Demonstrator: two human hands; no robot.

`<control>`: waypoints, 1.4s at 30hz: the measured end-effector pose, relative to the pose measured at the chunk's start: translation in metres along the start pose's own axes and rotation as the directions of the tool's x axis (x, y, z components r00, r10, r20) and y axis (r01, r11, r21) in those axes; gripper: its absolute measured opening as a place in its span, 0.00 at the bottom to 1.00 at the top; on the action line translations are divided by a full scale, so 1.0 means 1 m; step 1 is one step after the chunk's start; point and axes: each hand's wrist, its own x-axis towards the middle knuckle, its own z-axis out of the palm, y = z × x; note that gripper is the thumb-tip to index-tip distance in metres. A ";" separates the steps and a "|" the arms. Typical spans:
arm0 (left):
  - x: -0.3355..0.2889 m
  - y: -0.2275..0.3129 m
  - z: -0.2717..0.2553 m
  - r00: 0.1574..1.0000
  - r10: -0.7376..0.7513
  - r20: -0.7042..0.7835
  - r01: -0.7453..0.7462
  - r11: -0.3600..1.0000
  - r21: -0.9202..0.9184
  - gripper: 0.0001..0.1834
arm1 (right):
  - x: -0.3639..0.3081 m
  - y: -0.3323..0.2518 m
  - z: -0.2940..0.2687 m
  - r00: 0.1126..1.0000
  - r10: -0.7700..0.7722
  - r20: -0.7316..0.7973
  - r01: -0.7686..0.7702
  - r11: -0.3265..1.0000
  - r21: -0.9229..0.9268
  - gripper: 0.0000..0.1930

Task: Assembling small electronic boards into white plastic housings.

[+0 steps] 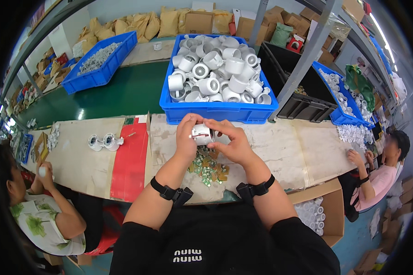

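My left hand [186, 137] grips a white, cup-shaped plastic housing [200, 133] from its left side. On the other side, my right hand [234, 143] has its fingers and thumb around the open end. A red wire or strip shows along the housing, but its inside is mostly hidden from view. Below my hands lies a loose pile of small green circuit boards [207, 172], some with yellowish-brown pieces among them. Just beyond my hands stands a blue bin [215, 112] heaped with similar white housings [211, 85], several showing slotted round ends.
Two white housings [109, 141] lie left of a red sheet [129, 160]. Another blue bin [100, 78] holds small grey-white parts. A grey post [303, 59] rises beside a black crate [291, 107]. An open carton [333, 207] sits low right. Co-workers sit on both sides.
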 end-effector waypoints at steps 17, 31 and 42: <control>-0.009 0.021 0.005 0.833 0.369 0.413 -0.501 0.819 0.281 0.17 | -0.005 0.002 -0.003 0.953 0.262 0.152 -0.300 0.755 0.583 0.30; 0.009 0.008 -0.001 0.989 0.139 0.059 -0.150 0.948 0.282 0.11 | -0.015 0.021 0.000 0.903 0.307 0.301 -0.121 0.853 -0.507 0.11; -0.002 0.011 0.006 0.992 0.065 0.105 -0.108 0.865 0.490 0.08 | 0.003 -0.006 -0.018 0.847 0.510 -0.148 -0.406 0.801 0.439 0.06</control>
